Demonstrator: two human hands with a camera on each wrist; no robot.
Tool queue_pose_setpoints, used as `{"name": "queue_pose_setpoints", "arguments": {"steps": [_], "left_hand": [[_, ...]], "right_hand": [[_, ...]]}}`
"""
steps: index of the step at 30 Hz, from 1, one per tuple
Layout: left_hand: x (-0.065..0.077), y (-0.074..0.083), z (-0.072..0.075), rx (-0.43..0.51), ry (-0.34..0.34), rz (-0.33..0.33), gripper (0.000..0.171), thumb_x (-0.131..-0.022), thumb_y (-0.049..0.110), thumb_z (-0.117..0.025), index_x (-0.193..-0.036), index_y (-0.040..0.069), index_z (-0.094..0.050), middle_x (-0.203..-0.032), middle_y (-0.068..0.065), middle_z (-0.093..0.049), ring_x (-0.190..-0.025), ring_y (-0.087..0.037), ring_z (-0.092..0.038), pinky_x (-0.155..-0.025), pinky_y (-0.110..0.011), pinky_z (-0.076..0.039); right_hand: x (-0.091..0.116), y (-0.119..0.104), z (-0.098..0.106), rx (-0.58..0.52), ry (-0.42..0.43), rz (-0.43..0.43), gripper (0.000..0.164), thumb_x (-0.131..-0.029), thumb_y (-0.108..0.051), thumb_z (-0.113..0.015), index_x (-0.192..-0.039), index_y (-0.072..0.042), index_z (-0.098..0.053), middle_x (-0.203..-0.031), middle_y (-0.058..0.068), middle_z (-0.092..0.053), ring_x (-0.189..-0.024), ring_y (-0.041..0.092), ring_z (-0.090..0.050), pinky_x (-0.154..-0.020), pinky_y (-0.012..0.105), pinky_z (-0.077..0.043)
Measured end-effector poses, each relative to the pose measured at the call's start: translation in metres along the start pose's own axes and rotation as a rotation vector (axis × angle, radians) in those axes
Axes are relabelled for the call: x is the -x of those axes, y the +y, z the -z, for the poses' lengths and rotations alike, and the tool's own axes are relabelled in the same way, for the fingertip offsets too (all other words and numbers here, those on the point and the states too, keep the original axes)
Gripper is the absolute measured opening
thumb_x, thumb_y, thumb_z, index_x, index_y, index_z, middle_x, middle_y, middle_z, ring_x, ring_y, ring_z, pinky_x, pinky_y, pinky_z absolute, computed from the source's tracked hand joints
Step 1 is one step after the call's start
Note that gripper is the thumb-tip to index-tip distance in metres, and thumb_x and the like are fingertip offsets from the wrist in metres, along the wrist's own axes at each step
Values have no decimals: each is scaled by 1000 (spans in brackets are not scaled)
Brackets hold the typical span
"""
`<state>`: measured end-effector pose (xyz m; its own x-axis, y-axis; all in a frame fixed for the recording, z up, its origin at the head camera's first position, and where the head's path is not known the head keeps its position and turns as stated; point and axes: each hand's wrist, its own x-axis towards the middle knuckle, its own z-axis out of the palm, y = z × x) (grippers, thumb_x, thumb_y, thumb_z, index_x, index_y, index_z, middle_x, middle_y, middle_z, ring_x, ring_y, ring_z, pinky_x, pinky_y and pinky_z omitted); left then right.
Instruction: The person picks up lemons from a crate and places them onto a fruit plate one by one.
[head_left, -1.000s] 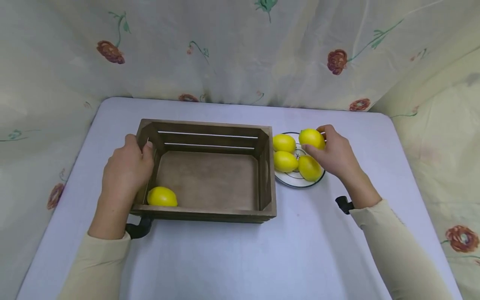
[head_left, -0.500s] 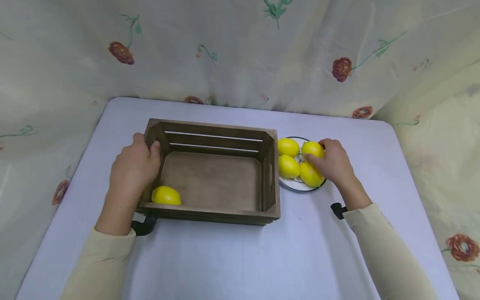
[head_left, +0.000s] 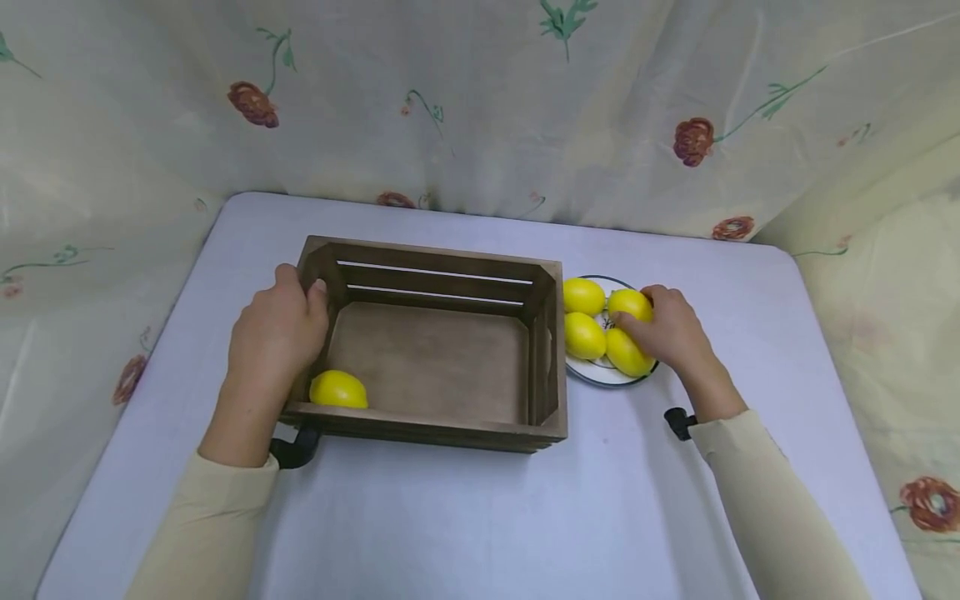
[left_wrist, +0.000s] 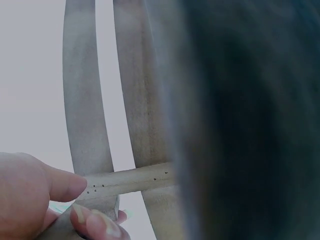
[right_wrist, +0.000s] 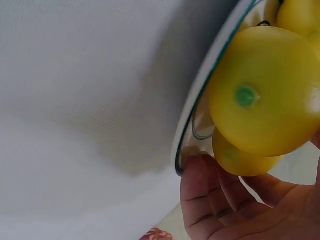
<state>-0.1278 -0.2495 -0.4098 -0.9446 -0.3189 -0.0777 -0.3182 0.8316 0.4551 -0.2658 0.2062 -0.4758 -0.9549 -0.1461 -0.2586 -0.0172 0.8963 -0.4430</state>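
The left hand (head_left: 273, 337) clamps the left wall of the crate (head_left: 435, 417), steadying it on the worktop (head_left: 480, 517). Right of the crate, the right hand (head_left: 671, 333) curls round a lemon (head_left: 630, 305) on the plate (head_left: 592, 375); another lemon (head_left: 338, 390) lies inside the crate's near-left corner.

"Can you see all of the right hand (head_left: 671, 333)?"

"No. Its fingers (head_left: 637, 329) lie over two lemons (head_left: 628, 307), so the contact is covered, and the plate (head_left: 600, 377) shows only as a rim."

"And the left wrist view?"

"A dark blur fills its right half; the crate (left_wrist: 135, 125) slats run off the top edge."

"The crate's lemon (head_left: 339, 390)?"

"Its lower edge is hidden behind the near wall, bottom left of the crate."
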Motion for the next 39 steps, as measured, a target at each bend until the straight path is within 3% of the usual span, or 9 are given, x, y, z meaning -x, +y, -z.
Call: {"name": "queue_pose_setpoints", "arguments": {"steps": [5,9,15,22,26,31,39], "left_hand": [[0,-1,0,7,1,-3,52,-112,32,-34,-127,-16,-46,-94,-39,-63,-78,-56,-66,-59,-61,-51],[-1,-1,0,12,10,-6,49,-113,30,-32,-122,-15,-48,-90,-36,-63,-74,-53,-65,-55,-57,-50],[0,-2,2,15,10,3,48,-113,30,-32,-121,-15,-48,-88,-35,-62,-72,-51,-65,-51,-53,-49],[0,-1,1,35,8,10,52,-113,33,-30,-122,-15,-49,-90,-36,-63,-76,-54,-66,-54,-57,-50],[-2,-1,-1,41,2,16,57,-114,36,-27,-125,-15,-49,-94,-37,-64,-80,-55,-67,-57,-60,-52],[-3,-1,-1,41,4,22,63,-114,41,-23,-128,-15,-48,-101,-39,-64,-87,-58,-67,-65,-64,-52],[-4,1,0,50,7,36,68,-113,45,-19,-129,-15,-49,-103,-38,-64,-90,-58,-66,-68,-65,-53]], "right_hand": [[4,-9,13,36,-50,11,86,-102,-46,-61,-156,12,-29,-153,40,-35,-136,56,-38,-110,70,-34],[16,-32,34,32,16,97,84,-102,-43,-64,-157,11,-31,-156,38,-33,-138,57,-36,-110,71,-33],[48,-102,73,17,168,365,74,-101,-40,-67,-156,1,-41,-157,25,-42,-132,48,-48,-103,67,-44],[72,-192,96,130,127,603,77,-98,-45,-69,-160,-8,-40,-160,13,-44,-144,35,-43,-116,57,-35],[70,-227,89,187,48,715,81,-97,-48,-71,-160,-8,-39,-161,10,-45,-145,31,-44,-117,51,-36],[58,-260,61,253,-85,796,81,-97,-47,-72,-161,-9,-38,-158,7,-48,-143,25,-48,-116,44,-38],[42,-297,-2,517,-371,809,72,-97,-45,-72,-156,-11,-46,-147,5,-58,-133,22,-55,-110,42,-43]]}}
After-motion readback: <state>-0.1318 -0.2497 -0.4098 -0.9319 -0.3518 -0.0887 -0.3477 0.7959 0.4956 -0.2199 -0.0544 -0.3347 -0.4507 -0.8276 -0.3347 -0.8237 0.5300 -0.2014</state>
